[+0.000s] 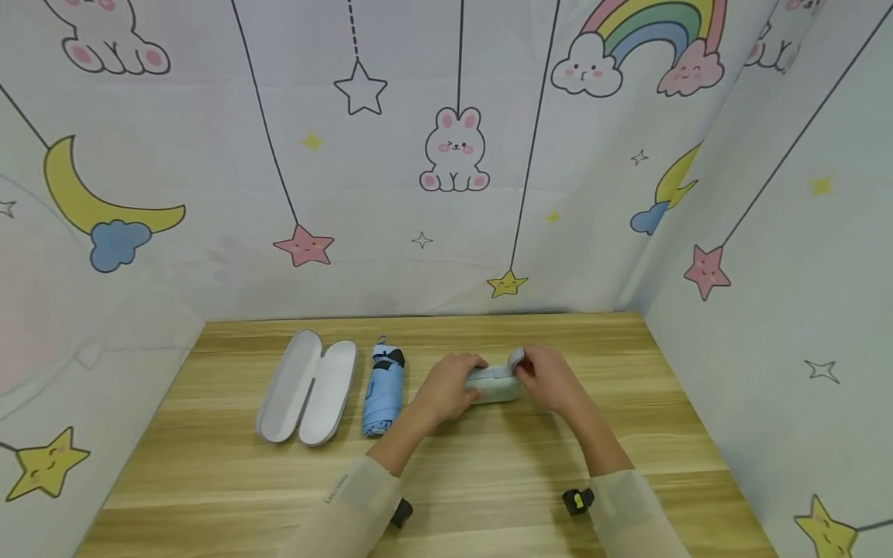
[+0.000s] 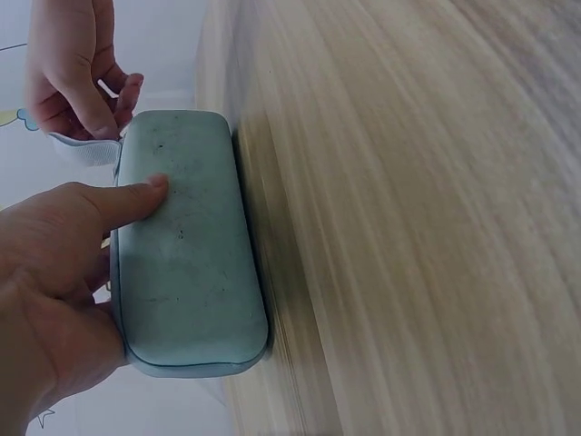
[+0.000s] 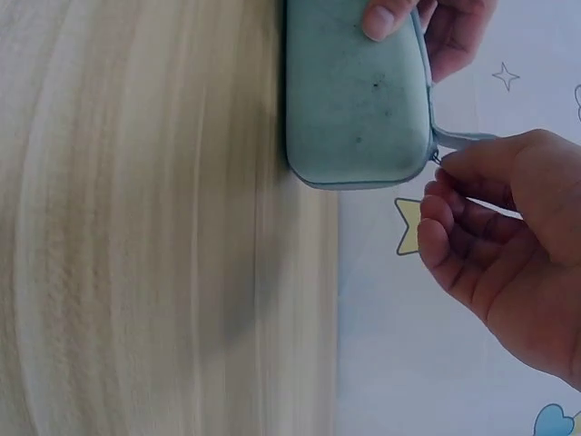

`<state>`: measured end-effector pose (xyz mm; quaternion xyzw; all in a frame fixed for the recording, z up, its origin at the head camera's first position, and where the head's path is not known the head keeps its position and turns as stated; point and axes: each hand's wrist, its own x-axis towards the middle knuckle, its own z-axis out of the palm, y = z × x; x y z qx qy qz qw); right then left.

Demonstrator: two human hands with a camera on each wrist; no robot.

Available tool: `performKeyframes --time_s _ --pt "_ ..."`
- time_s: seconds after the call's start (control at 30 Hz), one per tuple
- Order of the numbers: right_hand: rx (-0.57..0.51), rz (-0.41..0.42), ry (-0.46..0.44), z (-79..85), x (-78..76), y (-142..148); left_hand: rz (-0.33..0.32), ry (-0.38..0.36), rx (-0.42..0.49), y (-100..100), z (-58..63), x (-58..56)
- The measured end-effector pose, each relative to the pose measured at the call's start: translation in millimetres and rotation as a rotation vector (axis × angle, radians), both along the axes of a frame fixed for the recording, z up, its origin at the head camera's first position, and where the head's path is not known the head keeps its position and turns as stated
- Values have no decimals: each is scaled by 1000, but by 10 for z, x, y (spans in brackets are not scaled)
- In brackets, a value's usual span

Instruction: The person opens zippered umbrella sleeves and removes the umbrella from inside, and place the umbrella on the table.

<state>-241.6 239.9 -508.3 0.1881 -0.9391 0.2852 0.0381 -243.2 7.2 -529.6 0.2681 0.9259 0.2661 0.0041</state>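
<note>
A mint-green zippered case (image 1: 495, 390) stands on its long side at the middle of the wooden table, a few dark specks on its face. My left hand (image 1: 448, 384) grips its left end; in the left wrist view the thumb (image 2: 136, 202) presses the face while the other fingers go behind. At the right end, my right hand (image 1: 553, 380) pinches the small zipper pull (image 3: 437, 157) at the case's corner between thumb and fingertips. A pale fabric strap (image 3: 465, 139) loops out beside that hand. The case looks closed along the seam that shows.
Left of the hands lies a folded blue umbrella (image 1: 384, 391). Farther left is a white hard glasses case (image 1: 287, 395), spread open. The wooden table (image 1: 488, 496) meets a cartoon-printed curtain (image 1: 391, 170) at the back and sides.
</note>
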Motion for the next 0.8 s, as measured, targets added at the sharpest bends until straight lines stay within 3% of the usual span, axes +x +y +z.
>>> performKeyframes --time_s 0.23,0.43,0.8 --pt "-114 5 -101 -49 -22 93 -6 12 -15 -8 11 4" --pt "-234 -72 -209 -135 -31 154 -14 12 -25 -13 -10 -8" --pt "-345 -100 -248 -178 -7 185 -23 15 -30 -27 -4 -11"
